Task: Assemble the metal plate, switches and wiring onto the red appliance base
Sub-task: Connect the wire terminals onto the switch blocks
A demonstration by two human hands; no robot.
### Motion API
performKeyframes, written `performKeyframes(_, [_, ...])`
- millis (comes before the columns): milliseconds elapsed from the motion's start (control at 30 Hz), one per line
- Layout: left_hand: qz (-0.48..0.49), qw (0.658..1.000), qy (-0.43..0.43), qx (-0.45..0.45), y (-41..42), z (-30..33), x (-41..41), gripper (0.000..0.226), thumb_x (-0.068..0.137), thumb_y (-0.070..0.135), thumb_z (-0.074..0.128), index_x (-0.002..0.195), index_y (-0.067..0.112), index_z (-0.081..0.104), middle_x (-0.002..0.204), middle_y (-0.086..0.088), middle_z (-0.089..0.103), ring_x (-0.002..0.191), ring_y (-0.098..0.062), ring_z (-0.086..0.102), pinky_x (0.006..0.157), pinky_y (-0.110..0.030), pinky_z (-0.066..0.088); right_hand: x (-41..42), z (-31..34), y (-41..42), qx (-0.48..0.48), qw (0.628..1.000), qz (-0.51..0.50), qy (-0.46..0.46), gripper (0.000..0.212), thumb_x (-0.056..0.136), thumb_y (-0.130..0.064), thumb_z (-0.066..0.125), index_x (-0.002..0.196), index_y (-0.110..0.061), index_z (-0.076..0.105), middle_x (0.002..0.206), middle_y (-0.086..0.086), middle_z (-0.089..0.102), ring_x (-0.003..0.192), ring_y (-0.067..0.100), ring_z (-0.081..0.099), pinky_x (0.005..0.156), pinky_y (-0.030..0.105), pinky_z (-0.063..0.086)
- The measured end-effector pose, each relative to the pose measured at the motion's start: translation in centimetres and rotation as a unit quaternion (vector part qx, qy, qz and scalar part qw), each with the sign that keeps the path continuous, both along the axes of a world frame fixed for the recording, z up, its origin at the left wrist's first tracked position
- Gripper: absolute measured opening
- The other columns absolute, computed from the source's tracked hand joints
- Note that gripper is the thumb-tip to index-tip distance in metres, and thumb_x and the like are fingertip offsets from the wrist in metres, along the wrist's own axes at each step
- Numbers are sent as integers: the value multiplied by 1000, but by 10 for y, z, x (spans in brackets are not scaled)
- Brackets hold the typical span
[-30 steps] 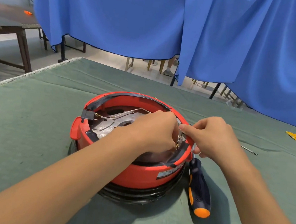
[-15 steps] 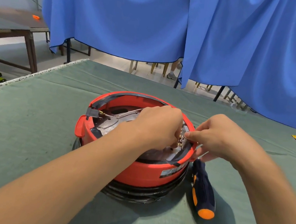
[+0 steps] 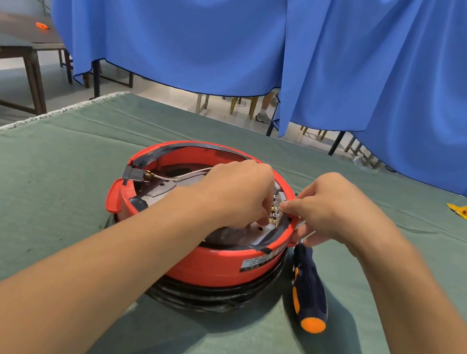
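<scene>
Screwdriver (image 3: 310, 288) lies nearest me at 5 o'clock of the red appliance base (image 3: 212, 261), handle toward me. Inside the rim at 3 o'clock sits the terminal block (image 3: 275, 210), terminals stacked near to far. My left hand (image 3: 236, 194) curls down onto it from inside; my right hand (image 3: 335, 210) pinches it from outside. Wire (image 3: 180, 175) runs off toward 10 o'clock.
</scene>
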State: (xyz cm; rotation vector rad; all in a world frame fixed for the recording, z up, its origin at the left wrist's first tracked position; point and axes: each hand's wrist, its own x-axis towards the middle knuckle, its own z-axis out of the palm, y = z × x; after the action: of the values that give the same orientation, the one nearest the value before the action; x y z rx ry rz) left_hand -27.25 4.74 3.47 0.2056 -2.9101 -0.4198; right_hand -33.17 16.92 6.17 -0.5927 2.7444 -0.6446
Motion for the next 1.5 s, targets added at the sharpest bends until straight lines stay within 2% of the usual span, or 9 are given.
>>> performKeyframes(233, [3,999,25,-21,5,-4,2,9,82,27,70,89,28,75,87,2,70,77,-22,58,64,-32,39,0,0,1,1,1000,0,1,30,88,-30,65,82,-2,72,60,8,71,68,22,73,75,39,60])
performKeyframes(433, [-20,997,38,-62,8,-2,2,8,84,25,67,87,25,75,75,1,57,69,-24,51,60,-30,35,-1,-2,-1,27,998,1,50,26,89,-27,61,79,-5,71,56,5,70,66,19,72,74,39,60])
performKeyframes(567, [-17,999,19,-31,8,-4,0,10,83,15,66,73,17,69,59,1,51,65,-27,53,59,-32,41,0,-4,-4,27,997,-2,73,23,86,-23,61,77,-4,70,63,10,71,72,26,71,75,42,59])
performKeyframes(733, [-17,1000,-5,21,7,-5,1,13,80,9,66,85,17,75,80,-7,70,78,-28,64,74,-40,55,-1,-7,-2,25,997,2,76,22,86,-24,62,79,-4,69,67,11,72,74,28,71,74,43,59])
performKeyframes(967, [-11,1000,16,-24,8,-3,0,8,81,14,67,80,18,73,69,-2,59,71,-26,59,63,-34,44,-1,0,-4,45,997,5,66,30,88,-29,62,74,-4,70,57,7,70,68,23,71,76,41,59])
performKeyframes(1067, [-20,998,28,-59,9,-6,-1,9,81,11,63,76,15,69,56,3,42,62,-25,48,60,-33,39,0,-1,-6,50,996,6,71,32,88,-31,63,72,-5,70,57,6,70,66,22,71,75,40,59])
performKeyframes(1267, [-9,999,30,-42,8,-5,-3,6,81,16,67,84,18,72,58,5,42,68,-27,52,63,-34,43,-2,0,-4,50,996,10,69,32,87,-32,65,73,-4,71,57,7,70,69,22,71,76,41,58])
performKeyframes(1367, [0,998,37,-54,12,-7,-2,6,80,13,65,77,17,67,56,4,35,58,-26,42,61,-33,35,0,0,-4,59,996,13,63,29,87,-27,64,74,-2,71,57,7,70,67,22,71,74,40,59])
performKeyframes(1500, [5,999,44,-18,13,-7,-4,9,81,12,64,87,13,71,68,-4,55,74,-31,52,61,-33,34,-3,3,-5,59,996,10,67,24,86,-21,62,76,0,69,57,9,70,66,23,71,73,39,59])
